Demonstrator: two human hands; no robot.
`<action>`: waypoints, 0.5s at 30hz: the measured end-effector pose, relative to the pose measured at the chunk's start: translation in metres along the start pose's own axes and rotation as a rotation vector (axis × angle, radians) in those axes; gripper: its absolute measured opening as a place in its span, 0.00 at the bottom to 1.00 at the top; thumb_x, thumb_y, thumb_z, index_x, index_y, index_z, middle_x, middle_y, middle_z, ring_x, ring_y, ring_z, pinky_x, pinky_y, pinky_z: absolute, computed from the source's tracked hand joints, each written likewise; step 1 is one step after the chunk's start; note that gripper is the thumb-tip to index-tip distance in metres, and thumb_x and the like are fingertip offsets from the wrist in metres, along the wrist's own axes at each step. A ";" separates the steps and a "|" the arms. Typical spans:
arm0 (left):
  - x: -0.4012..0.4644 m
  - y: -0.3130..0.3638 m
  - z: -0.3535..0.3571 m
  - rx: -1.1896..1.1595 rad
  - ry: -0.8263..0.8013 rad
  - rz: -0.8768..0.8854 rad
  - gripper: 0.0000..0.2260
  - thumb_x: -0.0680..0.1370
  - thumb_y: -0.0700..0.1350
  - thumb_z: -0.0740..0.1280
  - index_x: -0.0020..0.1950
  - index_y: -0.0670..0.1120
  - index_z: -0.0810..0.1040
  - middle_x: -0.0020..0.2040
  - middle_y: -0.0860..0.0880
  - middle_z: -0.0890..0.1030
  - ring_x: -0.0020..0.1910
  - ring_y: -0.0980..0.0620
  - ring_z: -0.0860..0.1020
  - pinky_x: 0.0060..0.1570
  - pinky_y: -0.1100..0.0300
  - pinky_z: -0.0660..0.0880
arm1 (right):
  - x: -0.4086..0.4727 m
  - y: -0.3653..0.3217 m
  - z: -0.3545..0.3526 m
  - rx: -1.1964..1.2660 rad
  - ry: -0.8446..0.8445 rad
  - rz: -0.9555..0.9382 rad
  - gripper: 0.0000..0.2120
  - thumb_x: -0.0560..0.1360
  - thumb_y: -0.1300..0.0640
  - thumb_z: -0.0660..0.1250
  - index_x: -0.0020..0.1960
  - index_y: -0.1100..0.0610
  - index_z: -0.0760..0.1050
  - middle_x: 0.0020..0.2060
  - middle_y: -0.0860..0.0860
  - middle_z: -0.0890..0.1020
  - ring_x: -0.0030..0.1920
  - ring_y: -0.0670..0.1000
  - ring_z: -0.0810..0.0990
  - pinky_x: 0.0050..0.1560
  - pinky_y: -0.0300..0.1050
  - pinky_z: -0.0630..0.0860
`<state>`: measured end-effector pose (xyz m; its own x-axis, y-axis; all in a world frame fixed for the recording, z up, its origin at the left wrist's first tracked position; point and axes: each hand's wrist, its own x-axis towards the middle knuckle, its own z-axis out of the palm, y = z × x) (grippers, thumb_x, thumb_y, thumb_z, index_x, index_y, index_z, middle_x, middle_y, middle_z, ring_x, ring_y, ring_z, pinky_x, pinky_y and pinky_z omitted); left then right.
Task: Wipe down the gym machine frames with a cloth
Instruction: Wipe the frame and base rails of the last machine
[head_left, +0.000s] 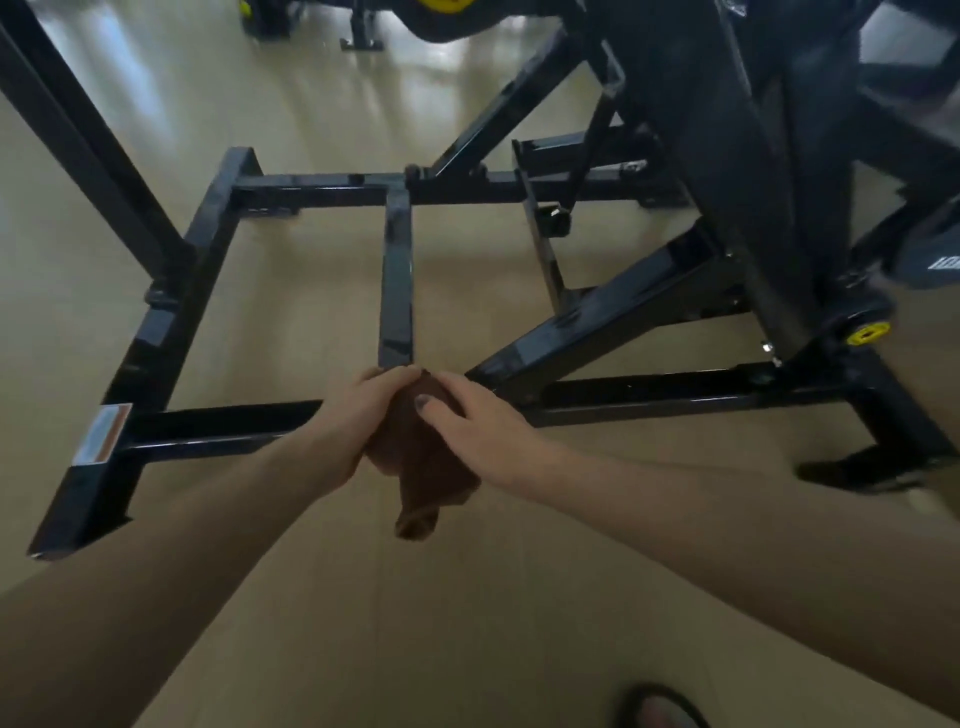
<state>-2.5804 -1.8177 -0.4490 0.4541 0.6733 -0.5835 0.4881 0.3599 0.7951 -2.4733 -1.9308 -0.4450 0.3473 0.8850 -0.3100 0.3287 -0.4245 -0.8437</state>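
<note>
Across the pale, glossy floor (311, 597) spreads the black steel machine frame (171, 322), its square-tube base forming a rectangle with a long rail down the left side, a far cross rail, a near cross rail and a short centre bar (397, 280) joining the two. On the frame's right side, angled struts (613, 317) rise toward a bulky upright, and a yellow cap (868, 332) sits on a pivot near the right edge. A white and orange label (101, 434) is stuck on the near left corner of the base. At the middle of the near cross rail, where the centre bar meets it, a brown cloth (421, 462) is bunched over the tube, one rolled end hanging down toward the floor. The left hand (358, 415) grips the cloth from the left with fingers curled over its top. The right hand (467, 421) rests on the cloth's right side, fingers curved over it and thumb pressing the fabric. A sandalled foot (657, 709) shows at the bottom edge.
</note>
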 end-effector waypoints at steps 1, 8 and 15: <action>0.005 -0.003 0.002 -0.017 -0.022 -0.006 0.19 0.79 0.59 0.69 0.63 0.48 0.79 0.55 0.44 0.85 0.53 0.42 0.83 0.43 0.50 0.81 | 0.003 0.006 -0.003 -0.006 -0.006 -0.029 0.23 0.84 0.43 0.60 0.77 0.47 0.65 0.65 0.48 0.75 0.61 0.49 0.76 0.54 0.42 0.74; 0.035 0.000 0.024 -0.108 -0.092 -0.010 0.16 0.83 0.54 0.63 0.60 0.44 0.81 0.53 0.43 0.85 0.53 0.43 0.83 0.46 0.51 0.80 | 0.021 0.033 -0.007 -0.028 0.033 -0.042 0.39 0.73 0.44 0.77 0.78 0.40 0.61 0.66 0.49 0.74 0.64 0.53 0.77 0.62 0.55 0.81; 0.039 0.010 0.042 -0.059 -0.169 0.194 0.18 0.80 0.46 0.65 0.70 0.54 0.71 0.60 0.46 0.77 0.57 0.44 0.80 0.60 0.47 0.79 | 0.021 0.042 -0.037 0.076 0.205 -0.026 0.27 0.74 0.50 0.77 0.68 0.50 0.69 0.54 0.46 0.80 0.50 0.46 0.83 0.43 0.39 0.84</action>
<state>-2.5268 -1.8152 -0.4707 0.6556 0.6179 -0.4341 0.3371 0.2750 0.9004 -2.4197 -1.9369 -0.4710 0.5133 0.8348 -0.1990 0.2752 -0.3797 -0.8832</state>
